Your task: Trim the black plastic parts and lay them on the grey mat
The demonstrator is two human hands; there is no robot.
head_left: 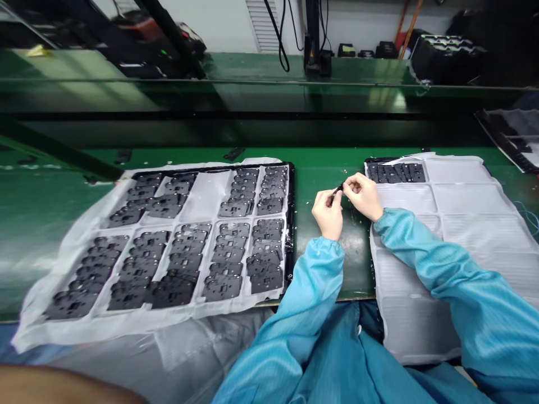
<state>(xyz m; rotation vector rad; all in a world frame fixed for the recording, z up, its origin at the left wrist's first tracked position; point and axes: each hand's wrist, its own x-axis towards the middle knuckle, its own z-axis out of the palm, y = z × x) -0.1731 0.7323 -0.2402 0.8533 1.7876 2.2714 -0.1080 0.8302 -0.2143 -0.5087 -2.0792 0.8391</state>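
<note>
Over the green bench [320,269], between two trays, my left hand [328,214] and my right hand [362,195] pinch a small black part [338,191] from either side. Fingers cover most of it, so its full shape is hidden. On my left, a lined tray [290,224] carries overlapping black plates [227,247] with cut-outs, sorted into compartments. Close to my right wrist lies another tray [458,196] with a white liner. Its far left compartment holds several dark plates [396,173] in a row.
A loose black piece [234,153] lies behind the left tray, with another [123,156] farther left. A green post [59,148] slants over the bench. Black boxes [446,59] and hanging cables [280,39] are at the back. Another lined tray [516,134] is at far right.
</note>
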